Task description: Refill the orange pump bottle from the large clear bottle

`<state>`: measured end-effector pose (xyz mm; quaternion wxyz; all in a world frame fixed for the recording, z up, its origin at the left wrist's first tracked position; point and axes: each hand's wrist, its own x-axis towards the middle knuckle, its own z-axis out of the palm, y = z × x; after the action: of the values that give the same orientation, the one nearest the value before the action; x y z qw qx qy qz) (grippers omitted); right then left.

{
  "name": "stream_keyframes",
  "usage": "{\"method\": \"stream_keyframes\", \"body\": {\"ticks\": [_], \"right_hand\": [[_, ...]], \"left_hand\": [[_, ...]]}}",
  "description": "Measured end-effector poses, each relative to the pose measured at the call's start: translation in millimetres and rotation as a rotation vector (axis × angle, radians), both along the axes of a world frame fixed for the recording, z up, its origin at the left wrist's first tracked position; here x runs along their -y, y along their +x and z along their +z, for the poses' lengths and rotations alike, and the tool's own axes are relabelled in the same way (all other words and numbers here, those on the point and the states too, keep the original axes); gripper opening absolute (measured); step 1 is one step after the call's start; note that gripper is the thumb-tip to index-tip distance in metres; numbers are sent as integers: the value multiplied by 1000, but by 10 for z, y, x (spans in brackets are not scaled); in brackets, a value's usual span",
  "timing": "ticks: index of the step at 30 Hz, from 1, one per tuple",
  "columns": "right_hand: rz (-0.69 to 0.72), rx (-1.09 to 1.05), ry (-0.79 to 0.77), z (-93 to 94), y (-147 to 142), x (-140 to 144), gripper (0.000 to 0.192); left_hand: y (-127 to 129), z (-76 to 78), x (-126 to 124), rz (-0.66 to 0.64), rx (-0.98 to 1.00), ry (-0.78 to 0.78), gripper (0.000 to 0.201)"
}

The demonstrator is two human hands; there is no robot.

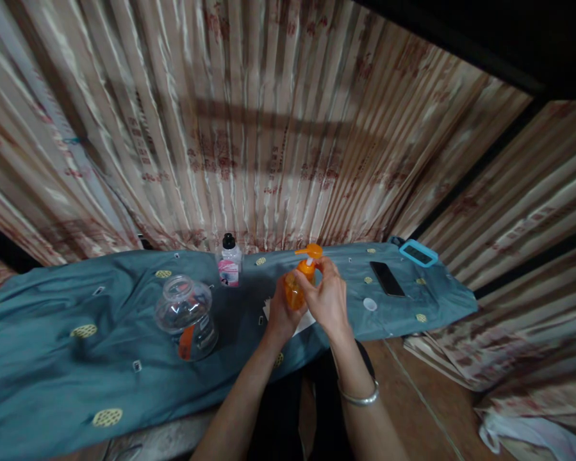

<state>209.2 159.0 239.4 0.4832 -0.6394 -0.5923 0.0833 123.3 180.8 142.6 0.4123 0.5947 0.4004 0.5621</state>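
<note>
An orange pump bottle (298, 286) with an orange pump head is held upright over the teal cloth (52, 346). My left hand (280, 314) wraps around the bottle's body from below. My right hand (327, 298) grips the bottle's neck, just under the pump head, from the right. A white paper or tissue (303, 323) lies on the cloth beneath my hands. A metal bangle sits on my right wrist.
A clear wide-mouthed jar (186, 315) stands at left. A small white bottle with black cap (230, 260) is behind it. A black phone (387, 278), a small white lid (370, 304) and a blue-framed object (418, 253) lie at right. Striped curtains hang behind.
</note>
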Motion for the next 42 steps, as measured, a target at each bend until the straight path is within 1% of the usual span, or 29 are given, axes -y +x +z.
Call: {"method": "stream_keyframes", "body": {"ticks": [5,9,11,13,15,16,17,18,21,24,28,30,32,34,39,42], "right_hand": [[-85,-79,22,-65,-96,-57,30],[-91,-115,3,-80,-110,-61,33],[-72,-113,-24,-69,-77,-40,38],[25,-149,-39,-59,-12,-14,52],[170,-227,-34,-65,73,-1,71],[242,-262,-31,-76,117,-3,75],[302,-291,-27,-92,159,-13,75],[343,-305,-25,-113,195,-30,70],[422,-333,-20,-172,267,-102,44],[492,-346,-36,-153,316,-172,29],[689,-315,-139,20,402,-233,28],[755,-288,-185,94,436,-250,29],[754,-266,-194,110,449,-255,29],[708,-260,-171,61,442,-247,30],[537,-261,-72,-166,368,-187,33],[410,-258,-21,-247,282,-132,33]], "left_hand": [[1,23,-18,3,42,34,53],[-12,58,-5,-17,44,19,51],[-14,67,6,-17,40,8,51],[-11,75,18,-8,17,-12,53],[-4,82,26,14,-19,-26,53],[0,84,28,31,-36,-27,53],[4,83,29,49,-48,-27,54],[7,80,29,60,-57,-26,55],[7,65,29,54,-61,-27,58],[-1,56,30,39,-62,-43,58],[-5,53,27,61,-60,-44,55],[-1,50,22,59,-46,-29,55],[3,50,19,52,-33,-22,56],[6,55,20,52,-36,-32,56],[4,73,32,33,-34,-62,57],[-1,81,38,11,-4,-72,58]]}}
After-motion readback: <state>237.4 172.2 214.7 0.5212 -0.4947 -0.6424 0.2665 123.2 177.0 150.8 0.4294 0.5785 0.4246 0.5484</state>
